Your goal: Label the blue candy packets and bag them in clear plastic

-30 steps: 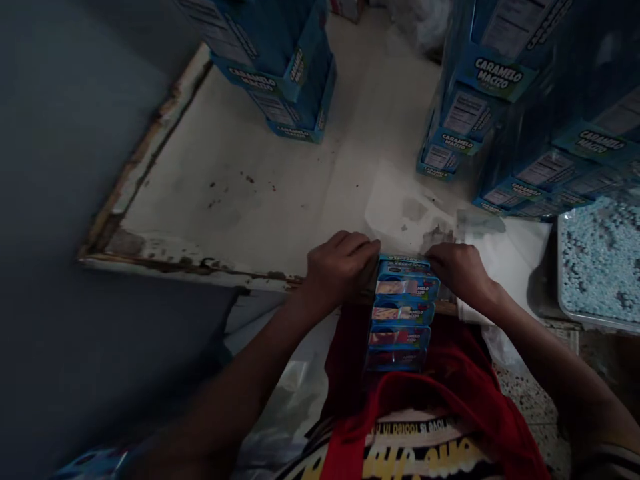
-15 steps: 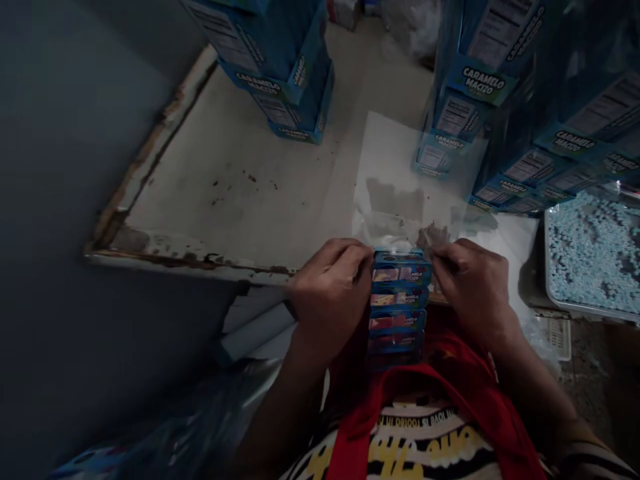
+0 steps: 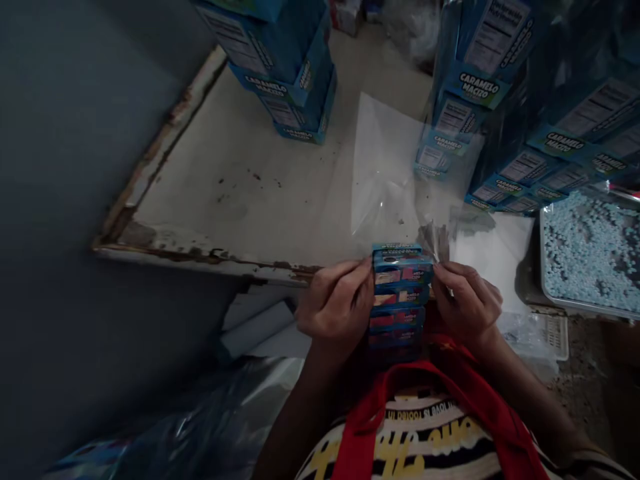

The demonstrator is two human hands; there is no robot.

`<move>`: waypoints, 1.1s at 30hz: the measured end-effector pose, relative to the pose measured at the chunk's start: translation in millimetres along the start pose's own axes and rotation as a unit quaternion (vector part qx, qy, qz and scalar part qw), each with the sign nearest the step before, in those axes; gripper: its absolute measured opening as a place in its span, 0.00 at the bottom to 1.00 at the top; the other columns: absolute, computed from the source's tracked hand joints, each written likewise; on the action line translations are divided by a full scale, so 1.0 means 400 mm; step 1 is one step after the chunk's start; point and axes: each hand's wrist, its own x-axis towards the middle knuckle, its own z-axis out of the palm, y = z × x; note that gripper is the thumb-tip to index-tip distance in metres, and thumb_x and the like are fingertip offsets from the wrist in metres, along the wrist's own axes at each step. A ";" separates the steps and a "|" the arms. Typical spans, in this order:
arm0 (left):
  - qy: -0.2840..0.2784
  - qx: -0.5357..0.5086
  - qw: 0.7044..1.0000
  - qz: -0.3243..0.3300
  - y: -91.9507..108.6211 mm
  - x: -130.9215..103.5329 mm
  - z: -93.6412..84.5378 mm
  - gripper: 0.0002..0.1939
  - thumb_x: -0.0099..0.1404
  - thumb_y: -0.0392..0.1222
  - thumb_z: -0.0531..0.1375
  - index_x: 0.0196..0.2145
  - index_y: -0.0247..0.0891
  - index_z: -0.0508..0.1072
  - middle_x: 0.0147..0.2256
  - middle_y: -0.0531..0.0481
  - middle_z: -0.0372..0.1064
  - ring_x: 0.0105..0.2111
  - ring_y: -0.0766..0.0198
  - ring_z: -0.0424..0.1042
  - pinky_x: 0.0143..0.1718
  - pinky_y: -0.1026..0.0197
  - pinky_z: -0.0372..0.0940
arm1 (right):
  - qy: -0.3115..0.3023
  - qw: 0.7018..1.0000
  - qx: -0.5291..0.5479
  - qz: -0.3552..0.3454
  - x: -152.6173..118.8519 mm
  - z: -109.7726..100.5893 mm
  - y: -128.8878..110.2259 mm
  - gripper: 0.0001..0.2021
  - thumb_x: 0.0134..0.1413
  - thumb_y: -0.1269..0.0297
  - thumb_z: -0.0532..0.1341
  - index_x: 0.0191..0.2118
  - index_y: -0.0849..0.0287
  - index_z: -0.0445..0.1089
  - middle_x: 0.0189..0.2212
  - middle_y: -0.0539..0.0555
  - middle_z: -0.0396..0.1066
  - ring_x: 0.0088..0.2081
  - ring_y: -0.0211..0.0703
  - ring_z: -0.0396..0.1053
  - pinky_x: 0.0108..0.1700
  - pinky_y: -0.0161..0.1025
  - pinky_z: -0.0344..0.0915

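Observation:
A row of several small blue boxes (image 3: 399,298) stands against my body at the table's front edge. Clear plastic film (image 3: 387,213) spreads from the boxes' far end over the table. My left hand (image 3: 337,300) is closed in a pinch at the upper left corner of the boxes, and the film between its fingers is too faint to make out. On the other side, my right hand (image 3: 466,297) pinches a gathered bit of the clear film beside the upper right corner.
Blue box stacks stand on the table (image 3: 200,200), one at the back left (image 3: 295,100) and taller ones at the right (image 3: 480,87). A clear tray (image 3: 590,250) of pale blue pieces is at the right. Rolled sheets (image 3: 260,327) lie below the table edge.
Both hands have shifted slightly down beside the boxes. The film beyond the boxes has changed shape and spreads further up. The view has moved a little.

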 end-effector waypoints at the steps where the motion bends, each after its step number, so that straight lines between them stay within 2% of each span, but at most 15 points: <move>1: 0.015 -0.007 1.000 0.011 -0.006 -0.008 0.009 0.12 0.63 0.27 0.71 0.41 0.42 0.84 0.38 0.50 0.82 0.35 0.64 0.81 0.42 0.62 0.74 | 0.000 1.000 0.002 0.007 -0.004 0.003 0.003 0.05 0.69 0.74 0.65 0.44 0.56 0.76 0.37 0.50 0.84 0.35 0.35 0.81 0.38 0.31 0.74; 4: 0.048 -0.021 0.999 0.002 -0.017 -0.004 0.034 0.11 0.63 0.27 0.71 0.39 0.42 0.84 0.36 0.51 0.81 0.34 0.64 0.80 0.41 0.62 0.75 | 0.001 1.000 -0.011 0.028 -0.003 0.010 0.005 0.05 0.70 0.73 0.65 0.45 0.56 0.76 0.36 0.49 0.84 0.33 0.34 0.81 0.37 0.31 0.74; 6: 0.042 -0.030 0.998 -0.034 -0.013 0.016 0.034 0.08 0.63 0.28 0.70 0.35 0.41 0.82 0.34 0.52 0.80 0.33 0.64 0.80 0.39 0.62 0.74 | -0.002 1.000 -0.015 0.024 0.000 0.010 0.004 0.05 0.70 0.72 0.65 0.46 0.56 0.77 0.36 0.49 0.84 0.34 0.34 0.82 0.38 0.31 0.74; 8: 0.000 -0.036 0.997 -0.072 -0.002 0.041 0.013 0.08 0.64 0.29 0.70 0.32 0.41 0.81 0.32 0.53 0.79 0.33 0.65 0.79 0.38 0.63 0.74 | -0.003 1.000 -0.006 0.003 -0.001 0.006 0.004 0.06 0.69 0.72 0.66 0.47 0.56 0.77 0.37 0.50 0.85 0.35 0.35 0.82 0.40 0.32 0.75; 10: -0.054 -0.019 0.996 -0.074 0.008 0.058 -0.024 0.08 0.65 0.29 0.70 0.32 0.41 0.81 0.31 0.54 0.79 0.32 0.66 0.79 0.37 0.64 0.73 | -0.002 1.000 0.012 -0.020 -0.008 0.004 0.004 0.06 0.69 0.73 0.65 0.48 0.56 0.76 0.39 0.52 0.85 0.37 0.37 0.82 0.42 0.33 0.76; 12: -0.101 0.018 0.994 -0.027 0.012 0.058 -0.063 0.07 0.65 0.31 0.71 0.36 0.42 0.83 0.35 0.53 0.82 0.33 0.65 0.80 0.38 0.64 0.73 | 0.001 0.999 0.030 -0.026 -0.021 0.008 0.006 0.06 0.69 0.73 0.64 0.48 0.56 0.76 0.39 0.52 0.85 0.37 0.38 0.82 0.42 0.35 0.76; 14: -0.108 0.043 0.992 0.040 0.009 0.040 -0.089 0.10 0.65 0.31 0.71 0.42 0.42 0.84 0.40 0.50 0.83 0.36 0.62 0.82 0.41 0.62 0.75 | -0.003 0.999 0.047 -0.015 -0.034 0.020 0.007 0.05 0.70 0.72 0.64 0.45 0.55 0.75 0.37 0.52 0.84 0.36 0.37 0.81 0.40 0.35 0.76; 16: -0.077 0.050 0.992 0.087 0.000 0.012 -0.095 0.14 0.64 0.29 0.71 0.45 0.42 0.83 0.42 0.48 0.83 0.38 0.60 0.83 0.43 0.60 0.76 | -0.016 0.999 0.049 0.003 -0.043 0.036 0.007 0.05 0.70 0.71 0.63 0.42 0.54 0.75 0.34 0.51 0.83 0.34 0.37 0.80 0.38 0.35 0.76; 18: -0.036 0.051 0.993 0.098 -0.015 -0.020 -0.085 0.16 0.62 0.27 0.72 0.45 0.41 0.82 0.41 0.48 0.82 0.37 0.60 0.82 0.42 0.60 0.77 | -0.025 0.999 0.039 0.021 -0.047 0.053 0.005 0.06 0.69 0.71 0.63 0.42 0.53 0.76 0.33 0.51 0.83 0.32 0.38 0.79 0.37 0.36 0.75; 21: 0.020 0.053 0.997 0.043 -0.049 -0.061 -0.053 0.13 0.62 0.28 0.71 0.40 0.43 0.79 0.38 0.50 0.79 0.34 0.62 0.81 0.38 0.59 0.77 | -0.028 0.998 0.031 0.050 -0.046 0.078 0.001 0.04 0.67 0.70 0.64 0.40 0.54 0.76 0.31 0.51 0.82 0.31 0.40 0.77 0.36 0.37 0.72; 25: 0.080 0.012 0.996 -0.046 -0.107 -0.086 -0.011 0.10 0.62 0.34 0.70 0.37 0.42 0.73 0.37 0.50 0.75 0.35 0.61 0.79 0.38 0.56 0.76 | -0.043 0.996 0.043 0.061 -0.046 0.100 -0.001 0.10 0.68 0.71 0.63 0.32 0.54 0.74 0.26 0.49 0.79 0.28 0.37 0.74 0.33 0.36 0.66; 29: 0.040 0.008 0.989 -0.139 -0.134 -0.092 0.016 0.09 0.63 0.39 0.68 0.38 0.40 0.71 0.37 0.46 0.77 0.39 0.56 0.80 0.42 0.52 0.76 | -0.049 0.995 0.066 0.053 -0.052 0.100 0.001 0.09 0.68 0.71 0.63 0.34 0.55 0.76 0.29 0.49 0.81 0.30 0.37 0.76 0.34 0.36 0.65; 31: 0.022 -0.012 0.982 -0.187 -0.131 -0.095 0.031 0.09 0.63 0.42 0.68 0.39 0.39 0.73 0.36 0.46 0.78 0.37 0.57 0.80 0.40 0.53 0.76 | -0.053 0.995 0.067 0.051 -0.055 0.098 0.002 0.09 0.68 0.71 0.63 0.35 0.55 0.77 0.31 0.50 0.82 0.31 0.37 0.76 0.35 0.36 0.66; 33: 0.027 -0.054 0.966 -0.252 -0.124 -0.097 0.049 0.12 0.62 0.44 0.70 0.41 0.39 0.74 0.36 0.48 0.78 0.35 0.58 0.80 0.39 0.55 0.76 | -0.059 0.995 0.064 0.054 -0.057 0.100 0.001 0.09 0.68 0.71 0.63 0.35 0.54 0.77 0.31 0.50 0.82 0.31 0.38 0.76 0.35 0.37 0.66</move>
